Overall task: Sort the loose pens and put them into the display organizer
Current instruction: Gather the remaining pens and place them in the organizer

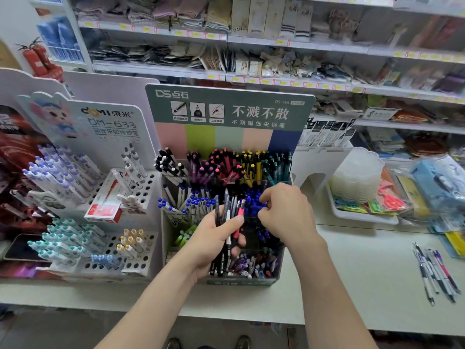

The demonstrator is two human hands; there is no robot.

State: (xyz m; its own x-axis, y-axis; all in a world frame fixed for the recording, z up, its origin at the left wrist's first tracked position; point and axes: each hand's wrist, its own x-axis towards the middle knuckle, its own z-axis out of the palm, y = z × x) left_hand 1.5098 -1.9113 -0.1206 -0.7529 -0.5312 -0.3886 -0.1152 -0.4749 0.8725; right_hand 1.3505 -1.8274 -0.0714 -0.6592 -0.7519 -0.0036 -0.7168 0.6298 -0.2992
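My left hand (216, 238) grips a bunch of pens (230, 210), mostly black and grey with one pink one, held upright over the tiered display organizer (226, 282). The organizer has a green header card and compartments filled with black, purple, pink, yellow, teal and blue pens. My right hand (284, 210) hovers over the blue-pen compartment (254, 197) with curled fingers; whether it pinches a pen is hidden. Several loose pens (434, 270) lie on the counter at the right.
A white holed pen stand (141, 187) with purple, teal and yellow pens and a red box (105, 210) stands at the left. A tray (362, 215) with a stack of clear cups and scissors sits at the right. Stocked store shelves (276, 44) run behind.
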